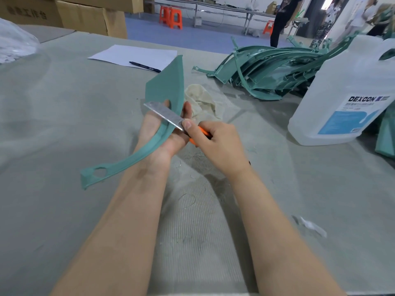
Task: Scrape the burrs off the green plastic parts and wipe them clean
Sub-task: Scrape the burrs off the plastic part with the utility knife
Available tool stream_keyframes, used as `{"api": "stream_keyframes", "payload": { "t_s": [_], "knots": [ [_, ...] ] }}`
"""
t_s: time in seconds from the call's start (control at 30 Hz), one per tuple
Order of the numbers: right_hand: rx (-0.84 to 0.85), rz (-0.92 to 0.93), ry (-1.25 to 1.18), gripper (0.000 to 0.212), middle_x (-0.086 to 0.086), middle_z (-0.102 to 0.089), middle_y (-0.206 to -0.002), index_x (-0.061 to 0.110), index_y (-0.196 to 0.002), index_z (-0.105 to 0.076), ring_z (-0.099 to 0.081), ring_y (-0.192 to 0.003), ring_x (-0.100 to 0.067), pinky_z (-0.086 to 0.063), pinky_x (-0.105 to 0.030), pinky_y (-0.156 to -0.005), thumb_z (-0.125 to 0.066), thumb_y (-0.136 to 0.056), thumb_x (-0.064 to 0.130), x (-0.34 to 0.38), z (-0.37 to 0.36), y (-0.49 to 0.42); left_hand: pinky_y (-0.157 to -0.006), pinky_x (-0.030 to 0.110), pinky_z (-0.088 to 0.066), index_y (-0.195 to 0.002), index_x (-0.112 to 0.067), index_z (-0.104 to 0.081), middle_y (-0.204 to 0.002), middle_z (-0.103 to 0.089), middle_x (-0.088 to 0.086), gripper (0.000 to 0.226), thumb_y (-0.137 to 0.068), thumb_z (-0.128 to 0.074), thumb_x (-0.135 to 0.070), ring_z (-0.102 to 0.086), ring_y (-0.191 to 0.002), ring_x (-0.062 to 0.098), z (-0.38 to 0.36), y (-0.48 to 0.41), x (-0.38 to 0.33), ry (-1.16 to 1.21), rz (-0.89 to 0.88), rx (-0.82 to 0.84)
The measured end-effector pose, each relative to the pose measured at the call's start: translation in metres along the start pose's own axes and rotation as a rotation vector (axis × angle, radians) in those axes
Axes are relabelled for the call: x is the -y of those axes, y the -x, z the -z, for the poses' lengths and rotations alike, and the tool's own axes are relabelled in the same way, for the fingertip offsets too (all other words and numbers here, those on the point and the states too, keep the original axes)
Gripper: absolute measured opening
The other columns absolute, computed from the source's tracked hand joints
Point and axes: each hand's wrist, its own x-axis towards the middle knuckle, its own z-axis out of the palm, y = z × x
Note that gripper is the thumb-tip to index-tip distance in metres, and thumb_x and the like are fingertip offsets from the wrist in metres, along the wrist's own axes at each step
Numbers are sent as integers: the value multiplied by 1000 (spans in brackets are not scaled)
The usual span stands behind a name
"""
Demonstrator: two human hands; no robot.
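A long curved green plastic part [164, 86] stands tilted above the table, its wide flat end up and its narrow holed end low at the left. My left hand [162, 135] grips it from behind around the middle, thumb showing through a hole. My right hand [215, 142] holds an orange-handled utility knife [164, 114]. Its steel blade lies across the part's edge, with my thumb on the blade's base. A beige cloth [203, 101] lies crumpled on the table just behind my hands.
A pile of green parts [267, 69] lies at the back right. A large clear DEXCON jug [346, 95] stands at the right. A white sheet [136, 55] with a black pen [145, 66] lies farther back. Cardboard boxes [89, 16] sit at the back left. People stand in the background.
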Motion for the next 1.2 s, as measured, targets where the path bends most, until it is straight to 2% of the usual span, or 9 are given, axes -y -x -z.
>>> {"api": "stream_keyframes", "payload": {
  "t_s": [0.17,0.37,0.73,0.83,0.9,1.0,1.07,1.13,1.2],
  "knots": [
    [65,23,5,57,-12,-60,-57,2,-64,-62,-52,-56,-25,-45,-41,-58,-54,-94,50,6,-7,2,-63,25,-42,-79,-6,-57,-64,-65,4,27,-98,-45,-20,-63,-69,16,7,-2,-6,8,-39,53],
    [118,35,8,54,-9,-54,-54,5,-62,-60,-44,-54,-16,-35,-32,-55,-55,-93,50,10,-10,4,-59,24,-39,-84,-11,-54,-72,-62,-1,18,-98,-47,-22,-64,-64,14,5,-9,-12,34,-147,-63],
    [161,57,5,57,-17,-60,-61,-1,-64,-61,-52,-61,-30,-43,-42,-61,-54,-94,47,16,-10,5,-62,23,-38,-81,-10,-55,-54,-63,2,24,-99,-46,-24,-62,-64,14,-2,-6,-15,115,-239,-71],
    [253,78,1,58,-12,-59,-59,2,-61,-58,-51,-58,-25,-41,-39,-59,-54,-94,49,21,-12,11,-64,24,-37,-83,-11,-55,-63,-63,0,24,-100,-45,-24,-62,-67,13,4,-5,-19,130,-229,-30],
    [317,126,-13,58,-10,-48,-52,5,-55,-49,-42,-52,-20,-34,-37,-54,-55,-94,47,26,-14,18,-66,23,-37,-85,-12,-55,-72,-60,-1,22,-100,-44,-23,-61,-70,12,8,-4,-22,146,-229,-20],
    [375,151,-76,55,-10,-43,-51,7,-54,-49,-35,-48,-9,-28,-27,-50,-55,-94,45,30,-12,19,-66,23,-36,-83,-12,-55,-74,-59,-3,23,-100,-43,-23,-60,-72,11,10,-3,-21,105,-239,-49],
    [346,97,-156,54,-12,-45,-52,8,-55,-53,-36,-47,-6,-30,-26,-50,-53,-96,43,32,-7,16,-67,23,-41,-87,-14,-58,-77,-62,-6,23,-101,-43,-24,-62,-74,10,7,-1,-16,61,-249,-89],
    [207,-13,-214,54,-6,-46,-51,15,-54,-53,-41,-48,-8,-37,-32,-52,-48,-97,46,31,0,12,-69,22,-48,-95,-16,-61,-79,-66,-8,22,-102,-41,-22,-66,-77,10,3,0,-10,29,-277,-85],
    [56,-166,-241,60,-1,-51,-53,9,-62,-57,-48,-50,-11,-45,-34,-55,-42,-96,57,27,9,8,-53,16,-48,-82,-14,-58,-62,-63,-4,29,-103,-40,-23,-62,-58,10,-3,6,-2,-69,-261,-67]
  ]
}}
